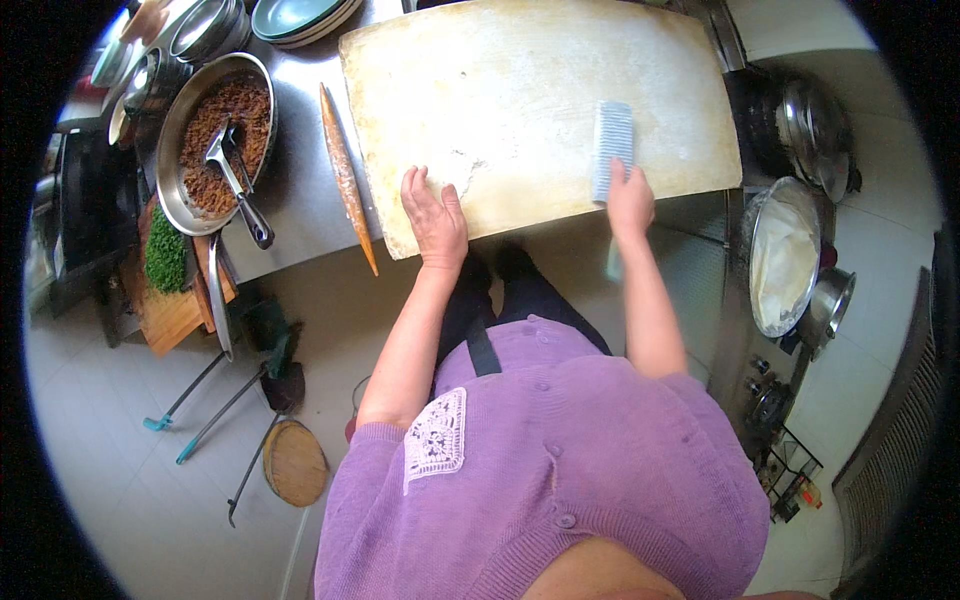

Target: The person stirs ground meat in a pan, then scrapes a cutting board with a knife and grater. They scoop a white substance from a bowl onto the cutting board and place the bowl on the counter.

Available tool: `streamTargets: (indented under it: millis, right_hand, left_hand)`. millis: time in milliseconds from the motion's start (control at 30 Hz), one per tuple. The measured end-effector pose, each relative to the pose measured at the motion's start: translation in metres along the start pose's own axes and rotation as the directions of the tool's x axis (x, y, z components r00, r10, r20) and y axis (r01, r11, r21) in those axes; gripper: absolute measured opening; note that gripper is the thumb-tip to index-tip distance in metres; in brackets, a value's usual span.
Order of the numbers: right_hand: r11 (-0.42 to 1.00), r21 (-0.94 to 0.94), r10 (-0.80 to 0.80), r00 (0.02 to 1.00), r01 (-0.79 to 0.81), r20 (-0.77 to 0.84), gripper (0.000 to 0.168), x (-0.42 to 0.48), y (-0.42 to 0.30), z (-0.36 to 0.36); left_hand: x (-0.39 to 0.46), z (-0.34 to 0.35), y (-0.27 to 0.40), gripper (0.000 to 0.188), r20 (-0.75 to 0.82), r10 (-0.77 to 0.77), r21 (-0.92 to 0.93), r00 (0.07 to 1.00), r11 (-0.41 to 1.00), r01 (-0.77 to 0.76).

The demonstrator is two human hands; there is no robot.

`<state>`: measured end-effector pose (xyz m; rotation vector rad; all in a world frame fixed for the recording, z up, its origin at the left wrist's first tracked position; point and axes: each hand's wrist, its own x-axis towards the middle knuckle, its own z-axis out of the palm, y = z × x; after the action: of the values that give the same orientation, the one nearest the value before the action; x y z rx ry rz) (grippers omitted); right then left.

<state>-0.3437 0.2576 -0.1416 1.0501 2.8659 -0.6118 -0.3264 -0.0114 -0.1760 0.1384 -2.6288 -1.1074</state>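
My right hand (631,201) grips a brush (613,142) with pale blue-white bristles, which lies against the right part of a large floured board (540,97). The end of its greenish handle sticks out below my hand, past the board's near edge. At the board's near left corner rests my left hand (436,217), holding nothing, with its fingers apart. A little flour and a few dark specks lie on the board beyond that hand. Left of the board, a tapered wooden rolling pin (345,176), dusted with flour, lies on the metal counter (300,217).
A frying pan (166,180) of brown crumbly filling holds a slotted turner (225,169). Chopped greens (165,251) sit on a wooden cutting board (165,319). Stacked plates (296,19) stand at the back. To the right is a metal basin (780,319) with a pale sheet in it.
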Motion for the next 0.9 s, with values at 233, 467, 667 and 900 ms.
streamTargets:
  millis: [233, 467, 667, 900]
  right_hand:
    - [0.992, -0.072, -0.099, 0.989, 0.107, 0.111, 0.052, -0.02, -0.039, 0.02]
    - [0.979, -0.009, -0.197, 0.952, 0.204, 0.234, 0.048, -0.051, -0.095, 0.038]
    - [0.965, 0.048, -0.259, 0.926, 0.256, 0.275, 0.045, -0.077, -0.129, 0.047]
    - [0.964, -0.095, -0.232, 0.963, 0.247, 0.14, 0.045, -0.021, -0.081, 0.016]
  left_hand:
    - [0.001, -0.001, 0.004, 0.047, 0.016, -0.005, -0.044, 1.0, 0.999, 0.005]
    - [0.002, -0.004, 0.005, 0.043, 0.01, -0.021, -0.086, 1.0, 0.996, 0.022]
    - [0.005, -0.004, 0.001, 0.046, 0.021, -0.046, -0.095, 0.999, 0.994, 0.048]
    - [0.004, -0.014, 0.0, 0.042, -0.049, -0.087, -0.259, 0.995, 0.963, 0.072]
